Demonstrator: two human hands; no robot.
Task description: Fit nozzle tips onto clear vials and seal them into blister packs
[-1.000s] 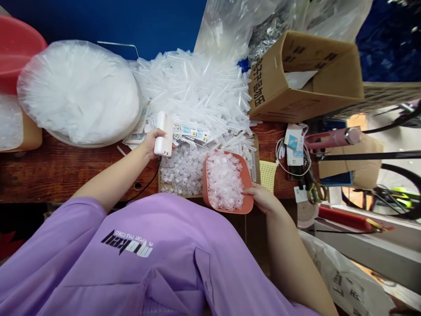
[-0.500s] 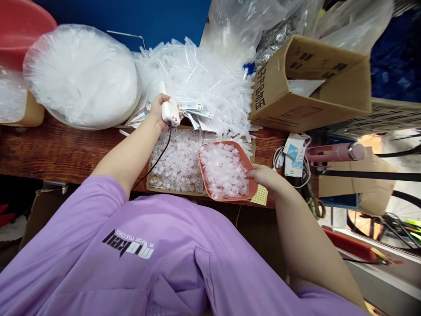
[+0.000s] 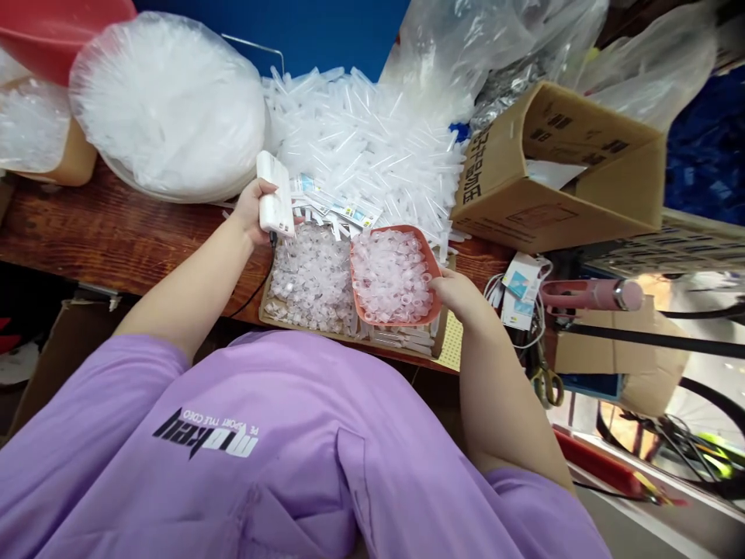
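Note:
My left hand [image 3: 256, 210] is closed around a white power bank [image 3: 275, 194] with a black cable hanging from its lower end. My right hand [image 3: 457, 295] grips the right rim of an orange-red plastic tray [image 3: 431, 307], which is heaped with small clear plastic caps [image 3: 391, 276]. The tray is over the right part of a shallow cardboard box [image 3: 343, 337]. More small clear pieces [image 3: 311, 283] fill that box's left part, and several clear tubes [image 3: 404, 338] show below the tray. Printed cards [image 3: 349, 210] lie just behind the box.
A big pile of clear plastic tubes [image 3: 361, 140] covers the back of the wooden table [image 3: 157, 241]. A bulging white plastic bag [image 3: 168, 101] stands to its left, an open cardboard carton [image 3: 559, 178] to its right. Scissors [image 3: 547, 384] hang at the right edge.
My left hand has carried the power bank left, away from the cards. My right hand has shifted the tray slightly up, baring tubes in the box below. The camera view has also shifted.

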